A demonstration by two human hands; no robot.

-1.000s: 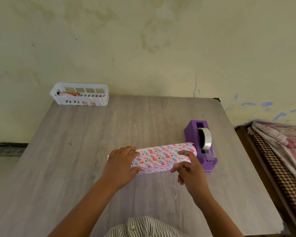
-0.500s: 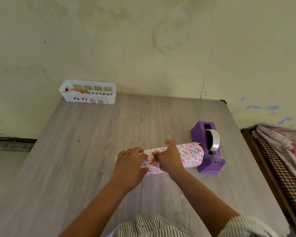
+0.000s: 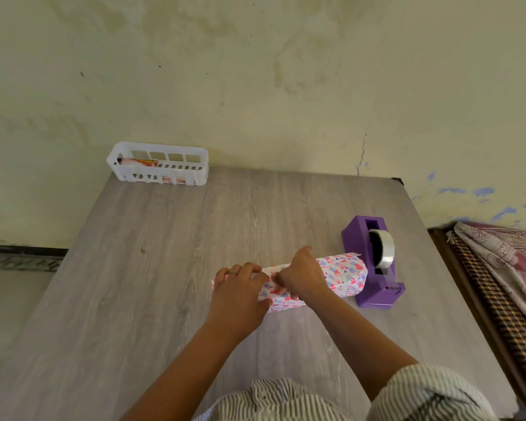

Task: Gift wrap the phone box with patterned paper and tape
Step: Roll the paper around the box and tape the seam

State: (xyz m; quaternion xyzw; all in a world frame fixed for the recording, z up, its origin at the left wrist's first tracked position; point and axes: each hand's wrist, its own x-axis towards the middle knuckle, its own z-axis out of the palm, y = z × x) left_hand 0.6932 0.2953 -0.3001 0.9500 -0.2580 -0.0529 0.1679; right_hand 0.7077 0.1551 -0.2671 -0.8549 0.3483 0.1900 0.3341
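Wrapped box [image 3: 343, 276] — grey wooden table [image 3: 164, 268]

White slotted basket [image 3: 158, 164] at table's [image 3: 134, 299] far left corner, against stained wall [image 3: 255, 86]; printed packet inside. Wall cracked, blue paint flecks lower right. Patterned cloth [image 3: 504, 262] on checked bedding [image 3: 498, 305] right of table
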